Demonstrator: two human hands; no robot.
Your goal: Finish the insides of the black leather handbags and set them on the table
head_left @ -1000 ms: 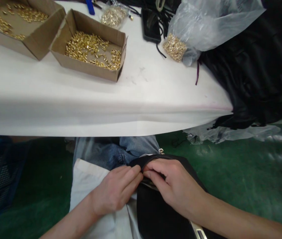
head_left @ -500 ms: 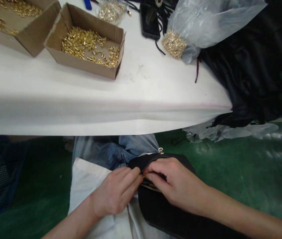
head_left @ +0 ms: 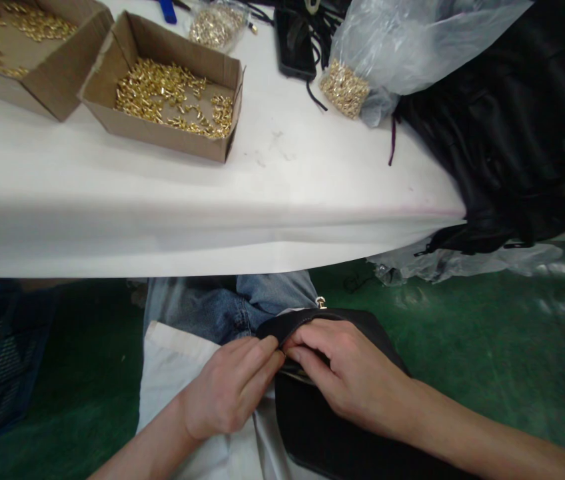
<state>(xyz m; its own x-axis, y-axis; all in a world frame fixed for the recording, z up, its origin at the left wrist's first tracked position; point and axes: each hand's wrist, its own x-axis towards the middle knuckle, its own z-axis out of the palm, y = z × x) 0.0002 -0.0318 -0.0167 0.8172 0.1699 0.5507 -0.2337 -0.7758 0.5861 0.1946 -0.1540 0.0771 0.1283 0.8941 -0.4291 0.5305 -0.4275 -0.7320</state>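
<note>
A black bag (head_left: pixel 307 427) lies across my lap, its opening turned up between my hands. My left hand (head_left: pixel 235 383) is closed on the left end of the opening's edge, fingers bent over it. From the right, my right hand (head_left: pixel 347 363) reaches into the opening, with thumb and forefinger pinched close to the left fingertips. Whatever small piece may sit between those fingertips is hidden. A shiny metal clasp (head_left: pixel 321 303) sticks out at the bag's far edge.
On the white table (head_left: pixel 282 193) stands a cardboard box (head_left: pixel 157 137) of small gold metal pieces, beside another box (head_left: pixel 37 73). A phone (head_left: pixel 294 47), a plastic bag of gold pieces (head_left: pixel 345 90) and a black pile (head_left: pixel 517 133) are farther right. A blue crate (head_left: pixel 2 360) stands at left.
Both hands stay at the bag's opening with almost the same grip. The view has shifted slightly, so the table things appear a little further left.
</note>
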